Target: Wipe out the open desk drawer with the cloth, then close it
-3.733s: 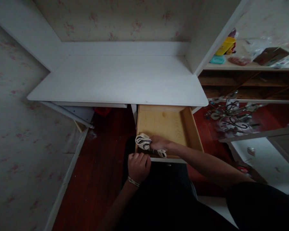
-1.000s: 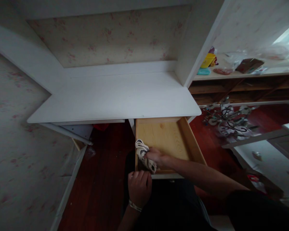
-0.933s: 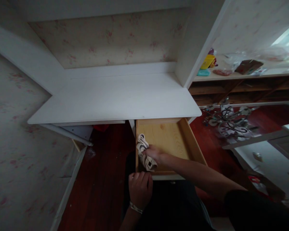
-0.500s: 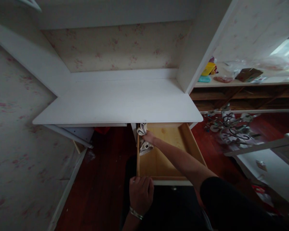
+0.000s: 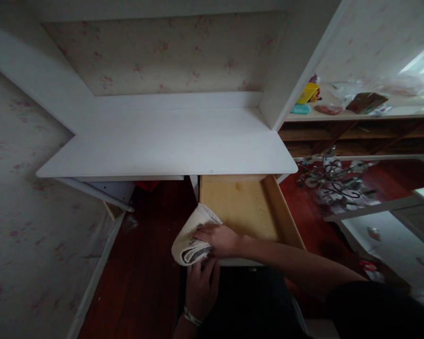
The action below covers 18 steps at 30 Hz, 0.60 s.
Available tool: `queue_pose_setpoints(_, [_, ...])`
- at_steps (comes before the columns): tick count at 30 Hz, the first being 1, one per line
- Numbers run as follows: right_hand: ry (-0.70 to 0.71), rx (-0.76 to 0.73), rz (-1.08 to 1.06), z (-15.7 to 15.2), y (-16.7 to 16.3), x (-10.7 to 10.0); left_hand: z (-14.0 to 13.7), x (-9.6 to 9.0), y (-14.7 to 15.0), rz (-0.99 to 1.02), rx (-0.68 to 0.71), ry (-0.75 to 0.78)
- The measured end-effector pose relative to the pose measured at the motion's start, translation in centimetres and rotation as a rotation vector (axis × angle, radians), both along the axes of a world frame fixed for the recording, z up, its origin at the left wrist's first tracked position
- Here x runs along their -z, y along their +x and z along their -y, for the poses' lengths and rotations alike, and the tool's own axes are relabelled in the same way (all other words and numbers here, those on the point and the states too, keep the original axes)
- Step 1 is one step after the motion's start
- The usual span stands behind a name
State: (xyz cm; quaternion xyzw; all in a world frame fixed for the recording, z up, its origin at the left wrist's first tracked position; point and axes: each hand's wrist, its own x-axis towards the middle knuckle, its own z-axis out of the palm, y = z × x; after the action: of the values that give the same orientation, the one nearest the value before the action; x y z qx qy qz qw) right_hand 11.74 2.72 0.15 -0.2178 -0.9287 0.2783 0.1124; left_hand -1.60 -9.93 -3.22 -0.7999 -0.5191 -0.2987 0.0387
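Folded cream cloth (image 5: 191, 240) is being pressed over the near-left corner of the open wooden drawer (image 5: 250, 207) by right hand (image 5: 217, 238), fingers flat for wiping; drawer front is being gripped by left hand (image 5: 201, 287) for steadiness

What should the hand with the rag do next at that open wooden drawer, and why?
Probably sweep the crumpled cream cloth along the pale wooden drawer's left side wall. The right hand holds the cloth at the drawer's front left corner, partly draped over the edge, while the left hand sits just below the drawer front. The drawer floor looks bare, so the rim seems the spot in hand.
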Motion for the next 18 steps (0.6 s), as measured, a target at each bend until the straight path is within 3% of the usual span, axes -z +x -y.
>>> queue_pose_setpoints(4, [0.187, -0.097, 0.099, -3.8, -0.1, 1.4, -0.6, -0.2, -0.7, 0.145, -0.060, -0.134])
queue_pose_setpoints(12, [0.388, 0.154, 0.309, -13.7, -1.4, 1.5, -0.6, 0.1, -0.3, 0.521, -0.349, -0.336])
queue_pose_setpoints(15, [0.410, 0.230, 0.343, -14.3, -2.4, 1.3, -0.2, 1.1, -0.5, 0.658, -0.430, -0.427])
queue_pose_setpoints(18, [0.307, 0.269, 0.335, -12.8, -2.8, 1.1, 0.4, 2.7, -0.6, 0.803, -0.528, -0.529])
